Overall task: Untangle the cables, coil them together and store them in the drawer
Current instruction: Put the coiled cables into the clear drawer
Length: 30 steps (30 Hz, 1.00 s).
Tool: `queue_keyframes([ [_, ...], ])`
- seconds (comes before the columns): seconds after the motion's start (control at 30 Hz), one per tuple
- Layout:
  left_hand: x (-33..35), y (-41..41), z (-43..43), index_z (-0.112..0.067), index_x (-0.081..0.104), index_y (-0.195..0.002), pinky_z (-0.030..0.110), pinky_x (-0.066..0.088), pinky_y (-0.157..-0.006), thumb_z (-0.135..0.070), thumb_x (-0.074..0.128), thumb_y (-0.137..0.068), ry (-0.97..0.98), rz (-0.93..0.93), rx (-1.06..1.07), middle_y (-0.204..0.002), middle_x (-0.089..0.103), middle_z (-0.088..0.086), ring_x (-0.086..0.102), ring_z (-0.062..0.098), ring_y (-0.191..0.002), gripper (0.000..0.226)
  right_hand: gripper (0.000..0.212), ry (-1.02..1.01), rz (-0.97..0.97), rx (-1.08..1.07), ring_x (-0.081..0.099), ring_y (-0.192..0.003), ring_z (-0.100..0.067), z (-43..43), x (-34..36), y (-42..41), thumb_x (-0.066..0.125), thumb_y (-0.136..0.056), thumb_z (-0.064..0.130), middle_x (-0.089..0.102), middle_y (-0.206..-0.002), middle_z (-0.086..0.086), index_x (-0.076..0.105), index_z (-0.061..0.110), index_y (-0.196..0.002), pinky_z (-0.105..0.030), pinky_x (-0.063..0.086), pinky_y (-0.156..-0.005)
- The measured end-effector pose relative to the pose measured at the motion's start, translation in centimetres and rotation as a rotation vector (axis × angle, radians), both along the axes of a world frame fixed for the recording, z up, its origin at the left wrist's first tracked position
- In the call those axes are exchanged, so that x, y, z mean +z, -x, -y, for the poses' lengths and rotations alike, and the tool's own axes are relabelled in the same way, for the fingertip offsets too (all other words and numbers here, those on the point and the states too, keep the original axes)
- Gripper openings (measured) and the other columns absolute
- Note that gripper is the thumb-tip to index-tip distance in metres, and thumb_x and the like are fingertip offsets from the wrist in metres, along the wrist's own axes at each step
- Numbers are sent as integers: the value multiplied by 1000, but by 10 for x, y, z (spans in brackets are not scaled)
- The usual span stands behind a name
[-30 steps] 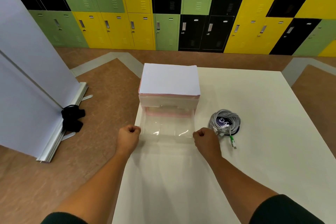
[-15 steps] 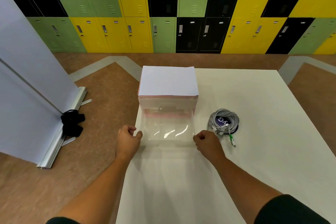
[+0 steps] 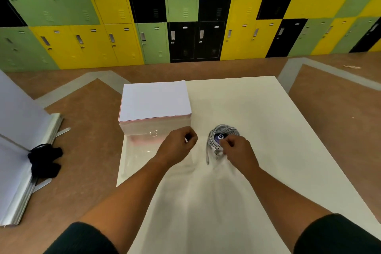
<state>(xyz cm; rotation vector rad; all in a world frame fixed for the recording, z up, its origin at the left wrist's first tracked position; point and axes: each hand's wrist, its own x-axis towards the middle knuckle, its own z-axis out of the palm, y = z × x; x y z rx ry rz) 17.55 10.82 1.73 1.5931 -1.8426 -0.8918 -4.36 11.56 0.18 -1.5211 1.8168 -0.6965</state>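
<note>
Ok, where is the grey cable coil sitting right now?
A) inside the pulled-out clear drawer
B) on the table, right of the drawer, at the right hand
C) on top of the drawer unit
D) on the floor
B: the cable coil lies on the white table to the right of the open clear drawer, with the right hand curled onto its near edge.
</note>
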Motion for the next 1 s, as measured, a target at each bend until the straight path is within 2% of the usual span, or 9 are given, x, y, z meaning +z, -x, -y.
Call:
queue_keyframes([
  [0.1,-8,37,23,-24,65,-90,23,48,-67,-25,57,-94,14,95,-77,-87,66,-12,58,3,-74,9,28,25,-49,-32,58,-60,-17,12,-5,24,60,-94,28,60,-61,2,61,18,-68,-26,42,-51],
  [0.27,-38,76,60,-12,61,-124,28,45,-86,-26,57,-97,-56,274,-72,-119,62,7,60,22,-107,31,6,-22,-28,-146,63,-82,-21,40,-27,53,60,-92,19,67,-89,-1,65,16,-92,-30,48,-70],
  [0.33,-51,86,73,-7,53,-130,32,43,-92,-27,56,-97,-143,351,-40,-127,56,13,56,28,-115,39,18,-76,-26,-165,61,-88,-20,52,-37,62,64,-92,24,64,-99,-4,61,15,-107,-28,44,-74],
  [0.43,-62,98,84,-4,51,-124,32,42,-84,-31,58,-95,-283,404,-3,-127,54,16,55,31,-114,40,42,-218,-31,-152,60,-93,-22,66,-53,70,67,-90,32,62,-111,-8,53,11,-124,-28,43,-78],
  [0.57,-70,110,89,-2,52,-117,32,42,-82,-33,62,-93,-319,408,27,-121,56,17,55,31,-111,41,44,-363,78,-120,68,-92,-32,78,-73,70,74,-80,39,67,-104,-12,57,10,-108,-48,57,-83],
  [0.67,-73,113,87,0,58,-113,32,45,-80,-30,68,-91,-347,366,92,-115,60,17,58,30,-106,39,37,-318,93,-108,68,-90,-31,81,-80,66,74,-78,29,68,-102,-11,61,10,-106,-49,58,-80],
  [0.8,-68,112,84,0,70,-94,30,49,-64,-19,75,-82,-337,177,140,-91,71,14,64,24,-79,23,29,-217,188,-215,69,-77,-27,70,-71,65,68,-81,17,66,-93,-8,54,26,-104,-47,60,-72],
  [0.93,-53,110,74,-10,63,-98,13,46,-59,-12,77,-81,-279,-82,170,-84,62,-5,59,12,-73,22,27,-118,283,-258,69,-74,-27,65,-58,67,67,-86,18,66,-87,-9,51,31,-105,-47,60,-69],
  [1.0,-47,107,70,-16,63,-93,28,57,-70,-13,78,-80,-264,-193,169,-84,62,-6,64,21,-80,20,27,-90,314,-261,69,-74,-28,62,-49,64,65,-87,17,67,-83,-10,51,32,-106,-48,57,-71],
])
